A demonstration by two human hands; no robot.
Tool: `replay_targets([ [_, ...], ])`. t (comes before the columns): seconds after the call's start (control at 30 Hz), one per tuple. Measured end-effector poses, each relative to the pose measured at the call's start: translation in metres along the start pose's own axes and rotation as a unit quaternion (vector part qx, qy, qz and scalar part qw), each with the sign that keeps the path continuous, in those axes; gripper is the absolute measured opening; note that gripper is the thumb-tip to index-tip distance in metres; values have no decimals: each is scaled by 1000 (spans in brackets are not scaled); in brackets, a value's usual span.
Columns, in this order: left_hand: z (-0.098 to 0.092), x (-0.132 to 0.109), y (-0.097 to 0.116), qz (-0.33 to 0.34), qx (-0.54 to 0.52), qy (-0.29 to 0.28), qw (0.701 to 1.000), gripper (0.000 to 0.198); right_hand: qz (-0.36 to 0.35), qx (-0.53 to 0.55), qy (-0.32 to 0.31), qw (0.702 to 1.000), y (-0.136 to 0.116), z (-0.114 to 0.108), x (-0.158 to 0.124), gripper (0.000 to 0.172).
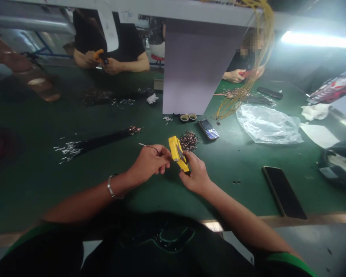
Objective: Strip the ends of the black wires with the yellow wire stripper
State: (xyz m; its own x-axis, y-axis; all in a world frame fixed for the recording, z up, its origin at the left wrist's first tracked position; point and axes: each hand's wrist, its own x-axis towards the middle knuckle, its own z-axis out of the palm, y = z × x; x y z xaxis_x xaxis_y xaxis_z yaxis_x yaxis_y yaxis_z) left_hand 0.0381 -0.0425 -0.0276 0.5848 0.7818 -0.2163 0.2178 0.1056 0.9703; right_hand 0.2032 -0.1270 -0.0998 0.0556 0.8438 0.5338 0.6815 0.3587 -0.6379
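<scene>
Between the thumb and fingers of my left hand (152, 161) is a thin black wire (150, 146) with a pale tip pointing left. My right hand (196, 173) grips a yellow hand tool (175, 151), which looks like a wire stripper. The tool's head stands just right of my left fingertips; whether the wire's near end touches it I cannot tell. Behind the tool lies a pile of small copper-coloured pieces (189, 141). To the left, a bundle of black wires (103, 141) rests on the green table (127, 115), silvery ends on the left and copper ends on the right.
A keypad phone (208, 129) and two tape rolls (188, 117) lie near an upright grey panel (190, 69). On the right are a smartphone (284, 192) and a clear plastic bag (269, 125). Yellow wires (261, 57) hang from the shelf. Two co-workers handle tools across the table.
</scene>
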Motion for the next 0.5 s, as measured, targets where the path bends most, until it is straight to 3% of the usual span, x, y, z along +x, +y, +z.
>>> replay_targets([
  [0.5,2,1,-2,-11,0,-13,1000,7,-11,-71,12,997,-2,2,-1,50],
])
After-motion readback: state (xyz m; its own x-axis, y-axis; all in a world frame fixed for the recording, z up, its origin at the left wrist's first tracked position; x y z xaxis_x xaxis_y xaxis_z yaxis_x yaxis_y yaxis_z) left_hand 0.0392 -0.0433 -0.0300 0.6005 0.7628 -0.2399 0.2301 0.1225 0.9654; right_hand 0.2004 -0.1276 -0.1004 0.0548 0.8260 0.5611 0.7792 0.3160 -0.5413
